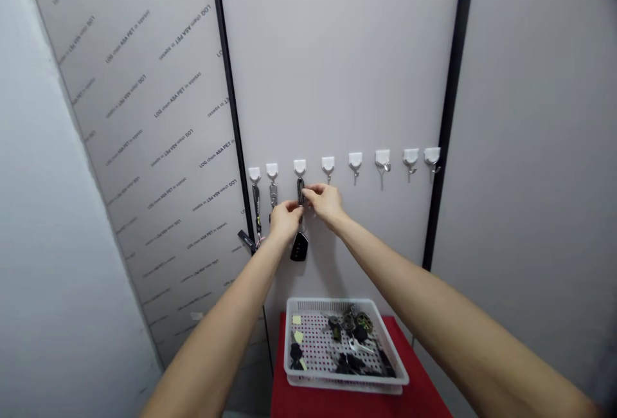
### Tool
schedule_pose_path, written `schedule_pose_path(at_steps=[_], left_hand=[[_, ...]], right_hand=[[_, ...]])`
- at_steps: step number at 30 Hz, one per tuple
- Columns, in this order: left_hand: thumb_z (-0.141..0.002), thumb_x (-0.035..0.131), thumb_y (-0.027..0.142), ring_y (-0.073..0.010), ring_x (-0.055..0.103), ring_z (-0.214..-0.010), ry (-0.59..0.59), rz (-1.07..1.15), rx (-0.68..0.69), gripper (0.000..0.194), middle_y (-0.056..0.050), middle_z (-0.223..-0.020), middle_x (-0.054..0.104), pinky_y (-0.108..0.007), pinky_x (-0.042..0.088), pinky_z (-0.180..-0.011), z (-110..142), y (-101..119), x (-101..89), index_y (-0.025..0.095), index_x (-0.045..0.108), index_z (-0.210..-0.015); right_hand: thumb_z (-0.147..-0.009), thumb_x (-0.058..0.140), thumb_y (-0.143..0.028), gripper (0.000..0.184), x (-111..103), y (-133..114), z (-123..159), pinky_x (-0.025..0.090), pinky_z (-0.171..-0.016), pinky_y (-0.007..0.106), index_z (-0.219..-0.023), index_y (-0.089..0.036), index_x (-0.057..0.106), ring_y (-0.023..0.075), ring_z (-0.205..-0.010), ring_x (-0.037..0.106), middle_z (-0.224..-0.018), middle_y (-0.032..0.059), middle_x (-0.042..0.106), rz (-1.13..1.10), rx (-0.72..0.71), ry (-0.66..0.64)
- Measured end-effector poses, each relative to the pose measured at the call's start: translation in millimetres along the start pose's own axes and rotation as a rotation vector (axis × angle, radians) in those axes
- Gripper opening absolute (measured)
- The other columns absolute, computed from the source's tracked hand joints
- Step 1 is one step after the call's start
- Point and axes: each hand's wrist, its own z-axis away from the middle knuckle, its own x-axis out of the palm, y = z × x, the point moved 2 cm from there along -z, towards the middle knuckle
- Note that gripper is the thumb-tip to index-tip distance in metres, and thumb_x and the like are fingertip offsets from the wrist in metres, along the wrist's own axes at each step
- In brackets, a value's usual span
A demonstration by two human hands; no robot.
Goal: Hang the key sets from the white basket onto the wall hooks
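Observation:
A black car key fob point(299, 247) hangs by a black strap point(301, 191) at the third white wall hook point(299, 166) from the left. My left hand point(287, 217) pinches the lower part of the strap, near the ring above the fob. From the right, my right hand point(326, 202) has its thumb and fingers closed on the upper part of the strap, just under the hook. Left of my hands, a metal clip keychain point(274, 194) hangs on the second hook, partly covered by my left hand. A dark lanyard point(256, 206) with a black tag point(247, 240) hangs on the first.
Several more white hooks point(355, 159) run along the wall to the right. Below, a white perforated basket point(292, 376) holds keys, dark key holders and yellow paper notes. It stands on a red surface point(332, 402). Dark vertical strips point(446, 109) divide the wall panels.

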Motion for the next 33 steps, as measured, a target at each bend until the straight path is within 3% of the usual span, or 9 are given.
schedule_pose_path(at_steps=[4, 6, 11, 13, 16, 20, 25, 29, 33], left_hand=[[-0.059, 0.046, 0.019, -0.011, 0.049, -0.074, 0.015, -0.188, 0.154, 0.028, -0.005, -0.084, 0.055, -0.024, 0.036, -0.071, 37, -23, -5.1, 0.013, 0.051, -0.086], [-0.061, 0.044, 0.019, -0.011, 0.048, -0.075, -0.121, -0.255, 0.121, 0.027, -0.005, -0.084, 0.055, -0.024, 0.036, -0.072, 63, -48, -1.3, 0.013, 0.051, -0.086], [-0.059, 0.045, 0.021, -0.0134, 0.05, -0.073, -0.626, -0.467, -0.168, 0.03, -0.007, -0.083, 0.057, -0.023, 0.038, -0.068, 133, -130, 21.6, 0.011, 0.052, -0.086], [-0.057, 0.047, 0.022, -0.0152, 0.049, -0.078, -0.71, -0.569, -0.166, 0.032, -0.006, -0.087, 0.056, -0.024, 0.036, -0.069, 152, -149, 30.0, 0.014, 0.052, -0.088], [-0.058, 0.044, 0.023, -0.0157, 0.049, -0.079, -0.787, -0.631, -0.15, 0.031, -0.005, -0.086, 0.056, -0.024, 0.036, -0.069, 164, -161, 39.5, 0.016, 0.053, -0.087], [-0.059, 0.043, 0.019, -0.0137, 0.05, -0.077, -0.79, -0.652, -0.195, 0.031, -0.004, -0.084, 0.057, -0.021, 0.036, -0.067, 163, -167, 44.8, 0.016, 0.053, -0.088], [-0.061, 0.041, 0.021, -0.0138, 0.049, -0.079, -0.709, -0.743, -0.163, 0.028, -0.003, -0.087, 0.056, -0.022, 0.035, -0.067, 164, -173, 44.2, 0.019, 0.053, -0.087], [-0.062, 0.041, 0.022, -0.0134, 0.048, -0.08, -0.7, -0.763, -0.17, 0.027, -0.002, -0.088, 0.056, -0.02, 0.034, -0.065, 167, -172, 42.5, 0.021, 0.052, -0.086], [-0.063, 0.04, 0.023, -0.0134, 0.048, -0.079, -0.693, -0.785, -0.183, 0.026, -0.001, -0.087, 0.056, -0.02, 0.034, -0.063, 167, -169, 41.6, 0.022, 0.052, -0.086]], right_hand=[[-0.061, 0.046, -0.03, 0.024, -20, 24, 32, 0.039, -0.06, 0.022, -0.075, -0.014, 0.055, 0.0098, -0.059, 0.051, -0.068, 0.0029, 0.058, 0.095, -0.041, -0.077], [-0.06, 0.046, -0.027, 0.022, -29, 51, 58, 0.039, -0.06, 0.022, -0.075, -0.013, 0.056, 0.0099, -0.06, 0.051, -0.069, 0.0037, 0.059, 0.165, 0.0, -0.223], [-0.059, 0.046, -0.02, 0.02, -41, 138, 142, 0.037, -0.058, 0.021, -0.074, -0.012, 0.056, 0.0112, -0.061, 0.051, -0.069, 0.0049, 0.059, 0.419, 0.198, -0.598], [-0.06, 0.047, -0.023, 0.021, -42, 162, 170, 0.035, -0.052, 0.02, -0.074, -0.012, 0.057, 0.0112, -0.057, 0.049, -0.064, 0.004, 0.058, 0.499, 0.219, -0.695], [-0.062, 0.045, -0.033, 0.026, -42, 175, 196, 0.031, -0.048, 0.02, -0.075, -0.014, 0.057, 0.0112, -0.055, 0.047, -0.061, 0.0029, 0.057, 0.526, 0.171, -0.834], [-0.063, 0.043, -0.033, 0.026, -40, 172, 195, 0.032, -0.049, 0.02, -0.078, -0.016, 0.056, 0.0121, -0.057, 0.049, -0.063, 0.003, 0.057, 0.562, 0.122, -0.9], [-0.065, 0.038, -0.018, 0.029, -39, 169, 162, 0.034, -0.064, 0.024, -0.091, -0.016, 0.05, 0.0172, -0.083, 0.048, -0.091, 0.0091, 0.053, 0.825, 0.131, -0.656], [-0.061, 0.042, -0.015, 0.034, -32, 172, 157, 0.036, -0.062, 0.029, -0.094, -0.014, 0.049, 0.0218, -0.08, 0.05, -0.086, 0.0136, 0.055, 1.004, 0.2, -0.76], [-0.05, 0.054, -0.027, 0.056, -30, 171, 163, 0.036, -0.064, 0.03, -0.103, -0.014, 0.041, 0.0242, -0.083, 0.048, -0.089, 0.0133, 0.054, 0.931, 0.155, -0.851]])
